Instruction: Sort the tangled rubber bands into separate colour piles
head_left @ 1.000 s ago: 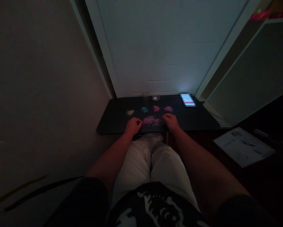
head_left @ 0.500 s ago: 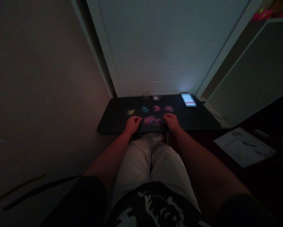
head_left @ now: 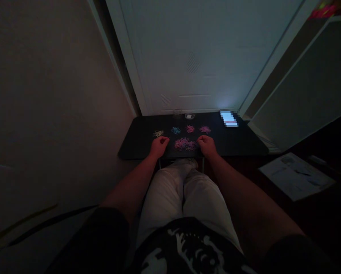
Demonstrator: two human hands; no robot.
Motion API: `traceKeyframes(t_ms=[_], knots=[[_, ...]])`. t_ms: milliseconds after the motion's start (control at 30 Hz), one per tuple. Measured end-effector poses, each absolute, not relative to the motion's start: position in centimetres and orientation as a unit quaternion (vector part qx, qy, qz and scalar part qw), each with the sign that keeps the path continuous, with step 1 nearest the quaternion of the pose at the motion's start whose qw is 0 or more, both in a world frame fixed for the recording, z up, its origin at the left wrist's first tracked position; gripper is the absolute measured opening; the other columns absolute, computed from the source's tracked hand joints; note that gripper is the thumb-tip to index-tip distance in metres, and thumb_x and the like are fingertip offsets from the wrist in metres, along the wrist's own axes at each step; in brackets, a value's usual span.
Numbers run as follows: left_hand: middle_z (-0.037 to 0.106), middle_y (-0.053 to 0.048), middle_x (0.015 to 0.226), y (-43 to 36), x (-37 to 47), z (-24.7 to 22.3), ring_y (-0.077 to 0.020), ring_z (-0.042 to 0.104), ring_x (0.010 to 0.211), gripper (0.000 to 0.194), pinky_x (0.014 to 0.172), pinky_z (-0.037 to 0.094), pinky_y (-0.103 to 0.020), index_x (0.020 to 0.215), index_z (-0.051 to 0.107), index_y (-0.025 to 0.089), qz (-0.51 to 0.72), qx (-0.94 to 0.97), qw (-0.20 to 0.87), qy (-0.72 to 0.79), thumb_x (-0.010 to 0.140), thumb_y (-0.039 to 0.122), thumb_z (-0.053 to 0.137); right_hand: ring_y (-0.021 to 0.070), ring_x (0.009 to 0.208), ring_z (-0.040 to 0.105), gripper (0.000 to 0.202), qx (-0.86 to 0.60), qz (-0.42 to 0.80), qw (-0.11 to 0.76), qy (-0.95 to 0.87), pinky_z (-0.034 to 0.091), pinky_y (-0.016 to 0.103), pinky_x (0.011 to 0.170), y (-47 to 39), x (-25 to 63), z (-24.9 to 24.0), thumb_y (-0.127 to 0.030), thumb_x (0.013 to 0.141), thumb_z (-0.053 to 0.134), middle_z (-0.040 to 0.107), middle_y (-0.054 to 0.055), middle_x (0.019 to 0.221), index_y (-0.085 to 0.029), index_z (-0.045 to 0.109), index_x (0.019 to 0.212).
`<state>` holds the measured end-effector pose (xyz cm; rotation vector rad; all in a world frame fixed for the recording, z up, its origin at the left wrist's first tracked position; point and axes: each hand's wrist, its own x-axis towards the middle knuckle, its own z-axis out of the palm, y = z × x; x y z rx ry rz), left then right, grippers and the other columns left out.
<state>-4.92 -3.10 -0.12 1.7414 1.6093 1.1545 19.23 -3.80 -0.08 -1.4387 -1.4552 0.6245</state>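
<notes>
A large mixed pile of thin pink and purple pieces (head_left: pixel 185 144) lies near the front of the black table (head_left: pixel 136 141). Behind it are smaller piles: pale yellow (head_left: pixel 159 133), blue (head_left: pixel 175 130), pink (head_left: pixel 190 129) and pinkish purple (head_left: pixel 205 129). My left hand (head_left: pixel 160 145) is closed in a pinch left of the mixed pile, just in front of the yellow one. At the mixed pile's right edge, my right hand (head_left: pixel 206 144) has its fingers pressed together. Whatever either pinch holds is too small to make out.
A lit phone (head_left: pixel 229 118) lies at the table's back right. A small clear container (head_left: pixel 189 116) sits at the back edge, against a white door (head_left: pixel 193 57). To the right, lower down, is a white sheet (head_left: pixel 295 177).
The whole view has shifted slightly. My left hand has moved a little up, nearer the yellow pile. My right hand stays by the mixed pile, its fingers still together.
</notes>
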Motion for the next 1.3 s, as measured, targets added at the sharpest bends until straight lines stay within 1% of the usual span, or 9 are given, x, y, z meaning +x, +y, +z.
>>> traceKeyframes(t_ms=[167,433,867,1033,1300], knots=[[0.07,-0.006,0.083,-2.6,-5.2,-0.2,-0.0164,0.062,0.074,0.024,0.071,0.048,-0.028,0.086,0.069,0.013,0.429,0.63,0.244,0.599,0.079,0.032,0.058,0.0116,0.051,0.043,0.014,-0.587,0.249,0.473,-0.608,0.029,0.023,0.05,-4.1,19.0,-0.2,-0.027,0.064,0.046,0.047,-0.002,0.05,-0.017,0.053,0.057],[0.069,-0.005,0.077,-2.1,-5.2,-0.3,-0.0148,0.061,0.07,0.022,0.065,0.046,-0.025,0.083,0.068,0.013,0.42,0.646,0.239,0.591,0.078,0.032,0.058,0.0116,0.051,0.042,0.015,-0.594,0.232,0.46,-0.617,0.028,0.024,0.05,-4.2,18.4,-0.2,-0.027,0.065,0.046,0.047,-0.002,0.049,-0.017,0.052,0.055],[0.069,-0.004,0.077,-1.8,-5.2,0.0,-0.0141,0.06,0.069,0.02,0.066,0.046,-0.025,0.081,0.068,0.014,0.414,0.662,0.238,0.578,0.078,0.031,0.057,0.0123,0.052,0.043,0.014,-0.593,0.225,0.457,-0.624,0.029,0.024,0.05,-4.4,17.8,0.0,-0.026,0.066,0.045,0.048,-0.002,0.05,-0.018,0.051,0.056],[0.068,-0.004,0.076,-1.9,-5.3,-0.1,-0.0141,0.06,0.068,0.022,0.063,0.045,-0.025,0.081,0.068,0.014,0.419,0.659,0.247,0.574,0.078,0.033,0.058,0.0122,0.052,0.043,0.014,-0.586,0.226,0.458,-0.629,0.03,0.024,0.051,-4.0,18.0,-0.2,-0.026,0.065,0.045,0.048,-0.002,0.051,-0.018,0.052,0.056],[0.068,-0.004,0.075,-1.9,-4.7,-0.6,-0.0139,0.059,0.066,0.025,0.062,0.045,-0.025,0.082,0.068,0.014,0.404,0.68,0.282,0.543,0.075,0.036,0.061,0.0114,0.052,0.043,0.015,-0.582,0.293,0.466,-0.599,0.03,0.023,0.051,-3.1,18.7,-0.3,-0.028,0.062,0.047,0.049,-0.003,0.051,-0.017,0.057,0.059]])
